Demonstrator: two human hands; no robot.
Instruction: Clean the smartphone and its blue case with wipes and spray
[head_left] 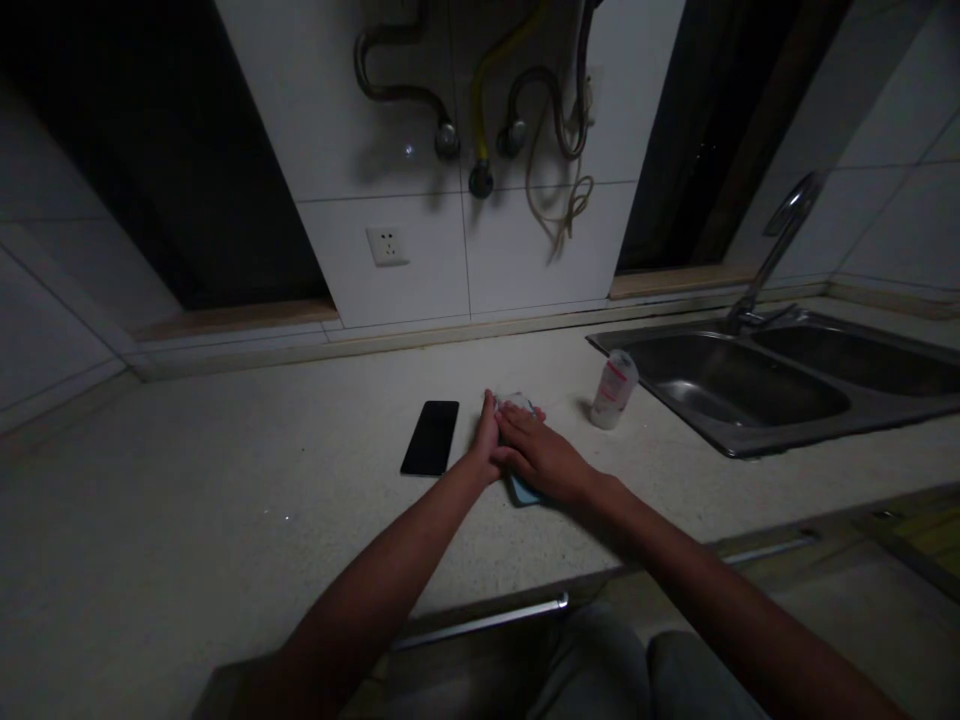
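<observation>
Both hands meet over a flat light-blue thing (525, 492) on the counter; most of it is covered, so its kind cannot be made out. My left hand (486, 445) holds it at the left side, thumb pointing up, with fingertips seeming to show past its far right edge. Across the top lies my right hand (546, 458), its fingers together and pressed on a crumpled white tissue (516, 402) that sticks out beyond them. Just left of the hands, a black smartphone (431, 438) rests screen up. To the right stands a translucent plastic cup (615, 390) with red print.
A steel double sink (720, 445) with a tap (780, 240) is set into the pale counter (225, 480) at right. Pipes, a hanging cable (555, 215) and a socket (387, 246) are on the tiled wall. A drawer handle (487, 620) runs below the front edge.
</observation>
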